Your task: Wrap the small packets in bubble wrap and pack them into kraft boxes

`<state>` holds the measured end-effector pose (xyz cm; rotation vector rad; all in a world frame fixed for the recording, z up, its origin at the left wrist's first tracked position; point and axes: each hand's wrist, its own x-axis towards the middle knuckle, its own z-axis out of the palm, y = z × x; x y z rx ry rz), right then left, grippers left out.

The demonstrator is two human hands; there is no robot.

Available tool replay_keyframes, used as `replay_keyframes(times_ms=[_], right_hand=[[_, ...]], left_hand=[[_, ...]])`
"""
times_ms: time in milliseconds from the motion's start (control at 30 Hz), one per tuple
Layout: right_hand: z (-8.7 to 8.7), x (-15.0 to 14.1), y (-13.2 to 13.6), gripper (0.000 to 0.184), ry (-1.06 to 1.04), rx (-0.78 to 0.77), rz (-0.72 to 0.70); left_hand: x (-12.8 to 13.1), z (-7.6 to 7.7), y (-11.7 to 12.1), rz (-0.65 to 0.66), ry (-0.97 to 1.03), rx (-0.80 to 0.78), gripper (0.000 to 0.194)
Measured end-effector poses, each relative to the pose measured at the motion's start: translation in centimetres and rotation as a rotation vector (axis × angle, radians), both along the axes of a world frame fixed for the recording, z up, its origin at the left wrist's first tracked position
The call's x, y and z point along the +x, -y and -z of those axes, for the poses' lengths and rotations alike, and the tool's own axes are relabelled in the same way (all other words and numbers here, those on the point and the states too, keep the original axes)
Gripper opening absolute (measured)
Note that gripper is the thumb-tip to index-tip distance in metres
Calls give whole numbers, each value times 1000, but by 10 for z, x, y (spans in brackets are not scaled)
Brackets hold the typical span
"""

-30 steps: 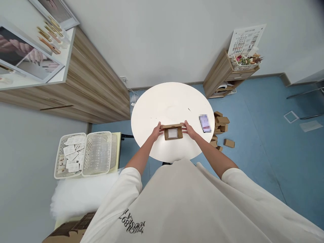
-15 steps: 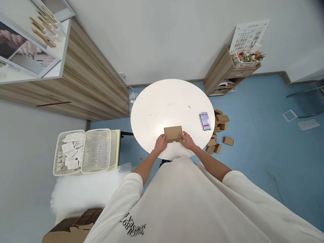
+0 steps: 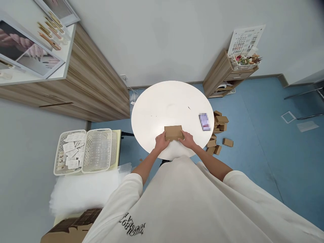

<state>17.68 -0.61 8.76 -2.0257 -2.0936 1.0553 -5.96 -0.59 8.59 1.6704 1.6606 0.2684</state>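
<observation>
A small brown cardboard box [image 3: 173,132] rests on the round white table [image 3: 167,98], close to its front edge, with its lid down. My left hand [image 3: 161,141] grips the box's left end, thumb at the near front corner. At the opposite end my right hand [image 3: 187,139] holds the box the same way. Whatever lies inside the box is hidden by the lid. To the right on the table lies a purple pixelated item [image 3: 204,122], apart from both hands.
Several small cardboard boxes [image 3: 220,120] are piled on the floor right of the table. Two white baskets [image 3: 86,168], with cards and clear plastic cases, stand at left beside a stack of white translucent sheets [image 3: 83,192]. A wood cabinet [image 3: 101,81] flanks the table's left.
The box's lid was up, showing a white item inside; it has come down over it. Both hands have moved from the raised lid to the box's near corners.
</observation>
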Motion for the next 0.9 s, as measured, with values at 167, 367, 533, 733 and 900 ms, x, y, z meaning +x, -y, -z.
replay_keyframes(times_ms=[167,367,533,733,900], right_hand=[[-18,3,-17,80,-76,49,51],[-8,-1,-32,64,-144,51,158],[-4,-8,-34,56,-127,53,192],[-8,-9,-36,47,41,104,89],[-9,-9,-39,41,66,132,71]], left_hand=[[-3,-16,-17,-53,45,35,83],[1,-5,-32,-157,84,15,60],[8,4,-35,-209,70,7,44],[8,7,-41,-171,-66,147,34],[5,10,-48,-146,-26,133,29]])
